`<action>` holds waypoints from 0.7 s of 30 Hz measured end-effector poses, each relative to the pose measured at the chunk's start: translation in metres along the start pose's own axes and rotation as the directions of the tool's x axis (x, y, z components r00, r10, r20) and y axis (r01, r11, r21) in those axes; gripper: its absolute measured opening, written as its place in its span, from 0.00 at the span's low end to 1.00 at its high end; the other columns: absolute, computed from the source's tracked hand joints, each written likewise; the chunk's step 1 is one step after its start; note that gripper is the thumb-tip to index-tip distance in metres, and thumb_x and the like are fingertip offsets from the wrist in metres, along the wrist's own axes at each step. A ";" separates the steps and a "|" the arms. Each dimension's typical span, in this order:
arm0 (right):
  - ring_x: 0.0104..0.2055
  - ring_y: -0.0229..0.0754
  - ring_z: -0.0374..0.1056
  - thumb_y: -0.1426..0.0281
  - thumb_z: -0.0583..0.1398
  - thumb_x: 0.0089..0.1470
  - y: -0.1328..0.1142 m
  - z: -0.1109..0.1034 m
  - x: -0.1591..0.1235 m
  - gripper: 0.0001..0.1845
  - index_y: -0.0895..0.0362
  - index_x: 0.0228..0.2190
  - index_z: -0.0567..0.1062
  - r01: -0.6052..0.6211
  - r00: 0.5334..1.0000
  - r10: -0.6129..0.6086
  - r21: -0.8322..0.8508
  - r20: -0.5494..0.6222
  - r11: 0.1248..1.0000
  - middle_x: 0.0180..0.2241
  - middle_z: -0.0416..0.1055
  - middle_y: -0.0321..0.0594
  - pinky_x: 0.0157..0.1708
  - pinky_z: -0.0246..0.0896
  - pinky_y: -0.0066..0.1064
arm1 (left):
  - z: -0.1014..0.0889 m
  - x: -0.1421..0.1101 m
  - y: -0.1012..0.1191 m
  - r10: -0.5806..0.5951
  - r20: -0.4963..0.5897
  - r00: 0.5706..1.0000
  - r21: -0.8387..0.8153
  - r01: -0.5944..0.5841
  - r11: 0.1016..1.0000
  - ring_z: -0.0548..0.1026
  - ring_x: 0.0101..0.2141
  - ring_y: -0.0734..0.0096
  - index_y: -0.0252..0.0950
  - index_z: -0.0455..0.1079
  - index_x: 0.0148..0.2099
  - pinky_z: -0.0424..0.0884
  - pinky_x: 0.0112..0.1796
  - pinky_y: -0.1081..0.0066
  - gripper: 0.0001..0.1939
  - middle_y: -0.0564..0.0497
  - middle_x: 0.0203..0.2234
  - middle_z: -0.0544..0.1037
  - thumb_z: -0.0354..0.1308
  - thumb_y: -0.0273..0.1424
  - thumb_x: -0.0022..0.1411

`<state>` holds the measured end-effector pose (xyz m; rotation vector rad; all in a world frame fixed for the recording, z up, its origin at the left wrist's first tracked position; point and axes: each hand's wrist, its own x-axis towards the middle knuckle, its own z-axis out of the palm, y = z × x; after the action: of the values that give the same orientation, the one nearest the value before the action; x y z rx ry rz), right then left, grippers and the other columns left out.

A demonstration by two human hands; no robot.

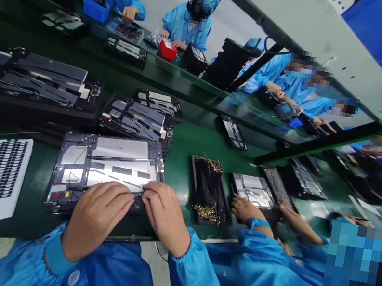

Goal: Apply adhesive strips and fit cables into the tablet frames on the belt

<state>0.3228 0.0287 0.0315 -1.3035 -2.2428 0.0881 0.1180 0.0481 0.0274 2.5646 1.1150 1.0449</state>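
Note:
In front of me a flat tablet-like device assembly lies in a black tray, with silver battery-like panels and dark strips showing. Over its near edge my left hand is closed in a pinch. Just right of it, my right hand pinches too, its fingertips almost meeting the left ones. A thin dark strip shows between the fingertips; its exact kind is too small to tell. To the left lies a white sheet with rows of small black pieces. Right of my hands, a black tray holds many thin black cables with gold-coloured ends.
Stacks of similar assemblies stand behind on the green bench. At the right, a co-worker's hand touches another assembly. A slanted dark post rises from the bench. Several people in blue work across it.

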 end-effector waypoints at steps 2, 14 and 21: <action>0.50 0.47 0.68 0.74 0.54 0.69 0.000 -0.001 0.000 0.07 0.56 0.45 0.71 -0.005 1.000 0.005 -0.009 0.015 1.000 0.47 0.74 0.47 0.50 0.66 0.41 | 0.001 0.001 0.002 0.004 0.002 1.000 0.010 -0.004 1.000 0.75 0.44 0.62 0.36 0.73 0.46 0.67 0.47 0.61 0.06 0.49 0.40 0.79 0.54 0.26 0.71; 0.52 0.46 0.69 0.74 0.56 0.68 0.007 -0.001 -0.005 0.08 0.57 0.46 0.73 -0.002 0.999 0.010 0.163 -0.047 0.987 0.47 0.73 0.48 0.51 0.70 0.40 | 0.008 0.006 0.006 0.027 -0.011 1.000 0.089 -0.026 0.996 0.74 0.44 0.59 0.37 0.74 0.44 0.67 0.44 0.60 0.06 0.49 0.41 0.79 0.57 0.25 0.69; 0.52 0.45 0.71 0.76 0.58 0.65 0.014 0.003 -0.018 0.10 0.54 0.46 0.73 -0.081 0.980 0.127 0.277 -0.151 0.957 0.48 0.72 0.47 0.51 0.72 0.41 | 0.008 0.007 0.007 0.034 -0.033 0.999 0.117 -0.030 0.993 0.74 0.44 0.59 0.38 0.75 0.44 0.68 0.45 0.61 0.07 0.49 0.40 0.80 0.56 0.26 0.70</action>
<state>0.3391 0.0219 0.0176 -1.2311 -1.9421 0.3016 0.1302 0.0491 0.0276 2.6718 1.1805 1.0659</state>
